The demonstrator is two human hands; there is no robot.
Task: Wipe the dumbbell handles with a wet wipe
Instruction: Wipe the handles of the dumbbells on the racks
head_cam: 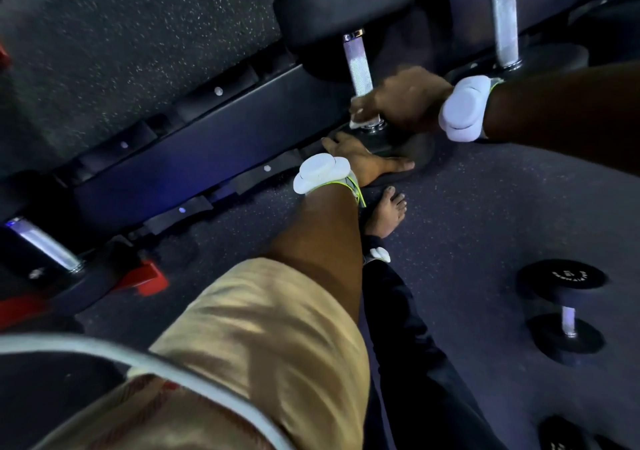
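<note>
1. On the rack [207, 130] at the far middle, the dumbbell handle [357, 63] runs from far to near between 2 black heads.
2. The right hand [403, 99] grips a white wet wipe [358, 122] wrapped round the handle's near end.
3. The left hand [363, 158] rests on the near head [417, 146] with its fingers straight, holding nothing.
4. To the right, another dumbbell [568, 314] lies on the speckled floor [467, 207].
5. A bare foot [384, 214] stands just near the left hand.

Upper stretch of handle [356, 58] bare, reachable from left; far head [329, 9] caps it. Right hand [401, 103] and wet wipe [360, 118] fill near end. Left hand [367, 160] rests on near head [415, 151]. Neighbouring dumbbell [502, 16] crowds right side. Floor [485, 214] at right clear up to small dumbbell [564, 307], near right.
</note>
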